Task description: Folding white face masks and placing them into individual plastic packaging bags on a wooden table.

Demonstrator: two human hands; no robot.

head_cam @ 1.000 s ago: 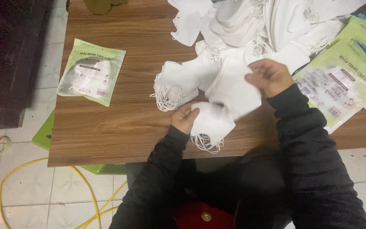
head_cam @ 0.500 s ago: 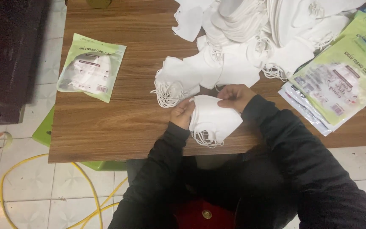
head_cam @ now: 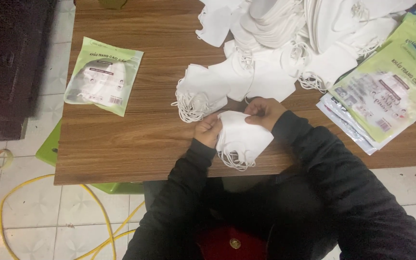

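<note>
Your left hand [head_cam: 208, 130] and right hand [head_cam: 264, 113] both pinch the top edge of one small stack of folded white masks [head_cam: 241, 139], fingers pressed together on the cloth. The stack lies on the bench [head_cam: 136, 139] right at its near edge, straight ahead of you. Its long axis runs from about 11 o'clock down to 5 o'clock; the folded edge sits up between your hands, and the ear loops [head_cam: 232, 161] hang at the low end, just over the bench edge.

Just beyond your left hand, at 11 o'clock, a second mask stack [head_cam: 201, 91] lies flat with its loops bunched toward the left. Behind it, from 12 to 1 o'clock, a large loose pile of white masks [head_cam: 285, 43] covers the far side of the bench.

Open room: the left half of the bench is bare wood, apart from one sealed green-and-white pouch [head_cam: 103, 76] at 10 o'clock (a mask shows through its clear window). At 2 o'clock a fanned stack of pouches [head_cam: 386, 91] of the same kind reaches the right end; whether those are filled cannot be told.

Below the bench edge at 8 o'clock, a yellow cable [head_cam: 39, 192] loops over the tiled floor [head_cam: 20, 226].
</note>
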